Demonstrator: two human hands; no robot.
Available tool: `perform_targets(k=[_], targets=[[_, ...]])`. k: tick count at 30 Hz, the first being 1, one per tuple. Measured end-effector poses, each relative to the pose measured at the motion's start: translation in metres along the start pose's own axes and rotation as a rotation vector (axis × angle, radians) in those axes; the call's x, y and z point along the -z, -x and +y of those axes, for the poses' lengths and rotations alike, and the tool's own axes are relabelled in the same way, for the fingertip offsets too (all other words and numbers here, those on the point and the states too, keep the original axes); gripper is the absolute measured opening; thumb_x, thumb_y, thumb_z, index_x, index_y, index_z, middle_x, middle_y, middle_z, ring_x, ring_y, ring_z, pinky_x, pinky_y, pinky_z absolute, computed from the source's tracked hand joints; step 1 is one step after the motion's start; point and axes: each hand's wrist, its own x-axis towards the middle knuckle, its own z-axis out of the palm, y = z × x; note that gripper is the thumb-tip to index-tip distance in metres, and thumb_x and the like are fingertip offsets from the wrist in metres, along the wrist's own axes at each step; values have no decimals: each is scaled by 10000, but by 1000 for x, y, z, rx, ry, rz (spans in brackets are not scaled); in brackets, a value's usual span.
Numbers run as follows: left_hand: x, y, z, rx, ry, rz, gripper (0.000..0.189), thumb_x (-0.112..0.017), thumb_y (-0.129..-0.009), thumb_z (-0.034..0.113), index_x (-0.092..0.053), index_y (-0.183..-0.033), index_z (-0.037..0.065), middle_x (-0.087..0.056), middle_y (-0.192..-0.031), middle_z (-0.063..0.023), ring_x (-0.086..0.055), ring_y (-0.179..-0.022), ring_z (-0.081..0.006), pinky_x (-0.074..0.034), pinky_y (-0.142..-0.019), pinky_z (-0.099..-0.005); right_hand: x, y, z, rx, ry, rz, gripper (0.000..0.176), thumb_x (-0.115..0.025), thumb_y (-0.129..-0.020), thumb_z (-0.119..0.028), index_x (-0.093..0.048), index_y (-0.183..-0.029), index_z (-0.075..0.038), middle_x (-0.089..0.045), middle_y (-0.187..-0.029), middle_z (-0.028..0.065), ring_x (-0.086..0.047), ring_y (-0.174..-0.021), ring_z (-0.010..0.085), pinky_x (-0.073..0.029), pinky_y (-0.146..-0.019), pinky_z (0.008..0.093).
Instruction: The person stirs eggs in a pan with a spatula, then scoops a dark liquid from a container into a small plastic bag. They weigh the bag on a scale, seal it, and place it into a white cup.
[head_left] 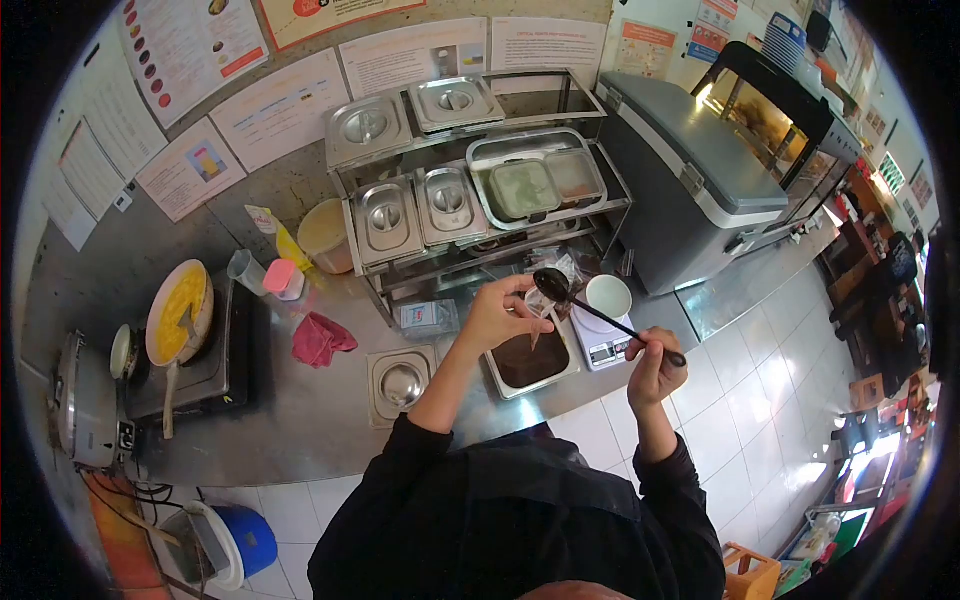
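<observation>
My right hand [655, 366] is wrapped round the handle of a black ladle [610, 322], whose bowl slants up toward my left hand. My left hand [505, 314] pinches what looks like a small clear plastic bag [538, 302], its mouth right by the ladle bowl. Both are over a steel pan of brown sauce [528, 362]. Just right of the pan is a white digital scale [606, 352] with a white bowl [608, 296] on it. A steel lid [402, 384] lies left of the pan.
A steel rack [385, 275] with lidded pans stands behind my hands, beside a grey cooler box [690, 170]. At left, a frying pan with yellow food [180, 310] sits on a stove [225, 350]. A pink cloth [322, 340] and a pink-lidded container [285, 280] are on the counter.
</observation>
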Motion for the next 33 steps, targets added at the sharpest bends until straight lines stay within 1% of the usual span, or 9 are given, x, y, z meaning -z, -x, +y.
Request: perform_targets(k=[9,12,17,21,23,24,27,31,33], targets=[[-7,1,-10,38,39,-6,602,-826,-615,-15,-565,-1157,-40,-629,-1101,-69,-597,-700,-64,-487,-634,-189,3,5,17,-326,-267,283,230,-518,-963,-190,-580,-956,32,-581,-720,88,-529,-565,125,-411,-509,231],[2,8,-18,61,-91,48,643,-857,-597,51,-578,-1174,-12,-618,-1127,-151,-623,-689,-91,-504,-635,-221,11,13,24,-395,-312,369,234,-523,-962,-201,-580,-953,26,-580,-704,80,-517,-554,121,-398,-496,234],[40,22,-43,50,-201,283,585,-839,-604,27,-599,-1137,0,-634,-1105,-157,-648,-699,-113,-508,-613,-226,21,64,47,-655,-147,435,261,-530,-961,-237,-590,-913,12,-577,-669,67,-510,-537,114,-394,-486,238],[34,-1,-41,26,-311,234,579,-836,-602,21,-594,-1126,-14,-636,-1102,-159,-662,-710,-126,-514,-609,-233,16,128,64,-921,-9,139,254,-630,-898,-185,-610,-1014,39,-617,-719,66,-572,-596,111,-464,-551,249],[7,-30,-36,3,-247,135,567,-838,-604,31,-602,-1118,-1,-642,-1085,-152,-656,-718,-125,-519,-624,-236,22,143,65,-898,131,-173,438,-689,-839,-141,-542,-1221,16,-644,-787,74,-593,-617,114,-489,-588,256],[-12,-47,-35,-14,-217,80,557,-836,-608,31,-605,-1115,4,-645,-1080,-149,-655,-727,-131,-521,-633,-236,23,142,60,-962,-7,-181,669,-732,-789,-156,-415,-1364,-27,-658,-849,112,-629,-662,155,-506,-634,286],[-63,-108,-68,-58,-249,-53,622,-872,-556,126,-611,-1106,-1,-656,-1064,-145,-649,-827,-144,-525,-686,-264,50,127,45,-958,215,-481,805,-764,-747,-165,-330,-1412,-37,-663,-910,162,-654,-729,214,-512,-684,321],[-105,-153,-104,-13,-356,-153,705,-894,-502,233,-613,-1100,-11,-658,-1067,-160,-647,-957,-197,-514,-816,-318,113,149,48,-1143,415,-824,687,-754,-763,-309,-459,-1329,-54,-670,-867,143,-632,-720,210,-511,-701,320],[-101,-155,-103,-71,-478,-155,688,-887,-526,265,-614,-1095,-9,-654,-1078,-168,-636,-1007,-246,-492,-879,-348,142,178,46,-1148,528,-839,619,-697,-790,-423,-533,-1259,-54,-679,-848,148,-648,-752,244,-513,-727,344]])
